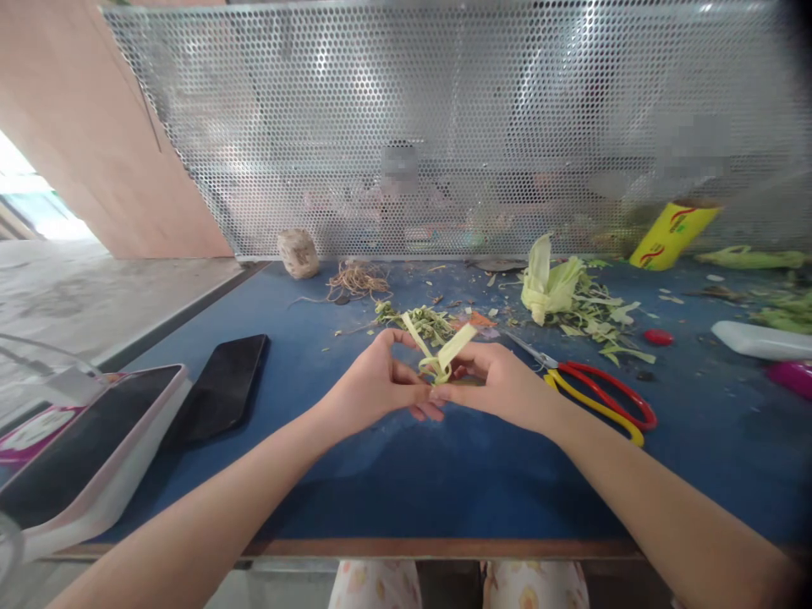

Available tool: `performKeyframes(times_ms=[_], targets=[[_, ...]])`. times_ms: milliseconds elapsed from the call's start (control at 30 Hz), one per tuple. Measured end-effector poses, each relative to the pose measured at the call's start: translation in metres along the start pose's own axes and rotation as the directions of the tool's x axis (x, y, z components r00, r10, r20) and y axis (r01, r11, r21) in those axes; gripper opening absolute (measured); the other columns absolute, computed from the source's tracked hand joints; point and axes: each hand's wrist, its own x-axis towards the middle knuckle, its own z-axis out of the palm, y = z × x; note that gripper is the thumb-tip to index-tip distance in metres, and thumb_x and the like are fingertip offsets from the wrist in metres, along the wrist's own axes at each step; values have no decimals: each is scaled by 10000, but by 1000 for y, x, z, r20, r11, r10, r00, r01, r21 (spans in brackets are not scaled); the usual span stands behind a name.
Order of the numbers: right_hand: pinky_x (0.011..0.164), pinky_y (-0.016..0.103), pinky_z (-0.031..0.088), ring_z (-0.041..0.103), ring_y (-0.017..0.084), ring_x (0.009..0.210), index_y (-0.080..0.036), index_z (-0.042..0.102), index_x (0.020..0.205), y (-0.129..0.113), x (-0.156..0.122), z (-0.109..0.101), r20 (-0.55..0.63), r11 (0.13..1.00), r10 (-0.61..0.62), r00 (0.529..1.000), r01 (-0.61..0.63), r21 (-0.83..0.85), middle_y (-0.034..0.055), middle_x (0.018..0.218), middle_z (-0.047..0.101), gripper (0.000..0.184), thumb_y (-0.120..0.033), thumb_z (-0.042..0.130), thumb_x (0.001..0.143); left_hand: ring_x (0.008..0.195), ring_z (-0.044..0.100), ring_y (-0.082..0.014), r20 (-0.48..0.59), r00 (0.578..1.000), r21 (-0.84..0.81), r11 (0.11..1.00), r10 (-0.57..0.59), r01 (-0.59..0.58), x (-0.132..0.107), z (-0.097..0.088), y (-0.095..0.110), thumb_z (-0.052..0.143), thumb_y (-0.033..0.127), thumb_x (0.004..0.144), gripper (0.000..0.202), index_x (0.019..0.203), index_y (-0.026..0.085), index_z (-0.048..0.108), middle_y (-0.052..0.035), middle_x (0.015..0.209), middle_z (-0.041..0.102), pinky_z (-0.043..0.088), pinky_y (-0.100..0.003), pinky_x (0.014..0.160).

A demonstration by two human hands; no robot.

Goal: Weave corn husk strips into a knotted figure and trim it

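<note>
A pale green leaf strip, which looks like corn husk (pixel 455 342), is looped in a small knot or fold between my two hands, its two ends sticking up. My left hand (pixel 381 385) pinches it from the left, with thumb and fingers closed. From the right, my right hand (pixel 498 382) grips it too, and both thumb tips meet just below the loop. Fingers partly hide the lower part of the strip. Just beyond my hands lies a small pile of curled green pieces (pixel 428 321). Scissors (pixel 606 397) with red and yellow handles rest beside my right hand.
A bundle of pale husk (pixel 551 288) sits behind the scissors. Tan stringy fibres (pixel 359 279), a whitish roll (pixel 298 254) and a yellow tube (pixel 672 237) stand near the perforated metal panel (pixel 444 127). A black phone (pixel 232 381) lies left; a small red object (pixel 658 337) lies right.
</note>
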Motion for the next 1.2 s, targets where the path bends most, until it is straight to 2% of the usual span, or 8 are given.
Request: performKeyframes(times_ms=[267,433,733,867,933,1033,1100,1200], targets=[[671,253,460,582,142,739,-164,556,793,0,1,0,88,988,77,993,-88,128,12,783,606,205,-281,659,661,487,651,-178,0,999,38,998,-43,43,1,1,-3,660,120,681,451,895,203,272,-11,540,681,494,-246,484],[563,210,434,554,105,619,-170,569,761,-4,2,-4,-27,995,82,996,-80,68,-10,705,599,148,-234,646,652,551,667,-198,26,1000,-12,1000,5,-4,0,0,-2,681,120,659,470,882,208,278,-6,575,689,507,-275,525],[627,242,457,573,122,679,-178,583,774,1,3,-18,-302,987,18,953,32,159,11,755,607,127,-292,589,720,569,655,-168,10,1000,36,999,29,-29,-2,-1,5,653,140,686,407,863,207,293,23,568,659,490,-263,553],[726,253,466,599,144,804,-194,603,793,2,3,-17,-212,981,9,977,32,189,14,862,630,129,-281,623,699,613,618,-146,-2,996,138,986,89,-88,-3,2,3,617,229,720,337,877,205,320,16,651,615,468,-259,555],[742,269,470,606,158,822,-192,609,792,1,4,-12,-164,983,29,986,2,186,19,861,638,125,-275,617,699,623,552,-118,-76,971,335,923,226,-189,-5,3,3,619,298,714,301,839,197,365,16,703,552,434,-234,540],[734,292,475,613,173,799,-175,600,786,-1,4,-2,-125,983,73,989,-51,174,28,822,646,126,-252,617,689,579,423,-88,-117,875,648,704,470,-291,-8,5,5,662,361,659,316,723,185,408,44,657,433,366,-211,522],[725,293,470,607,170,778,-165,585,766,-3,3,3,-87,985,66,994,-52,162,23,784,638,102,-226,609,687,540,372,-81,-78,858,732,614,507,-296,-8,6,5,632,364,686,280,667,178,424,54,600,401,337,-210,511],[694,276,461,589,148,729,-159,565,738,-4,2,7,-44,987,43,998,-36,155,6,733,612,91,-223,610,692,514,376,-80,-96,870,766,594,483,-245,-6,8,4,490,305,799,248,597,170,439,46,555,412,321,-208,507]])
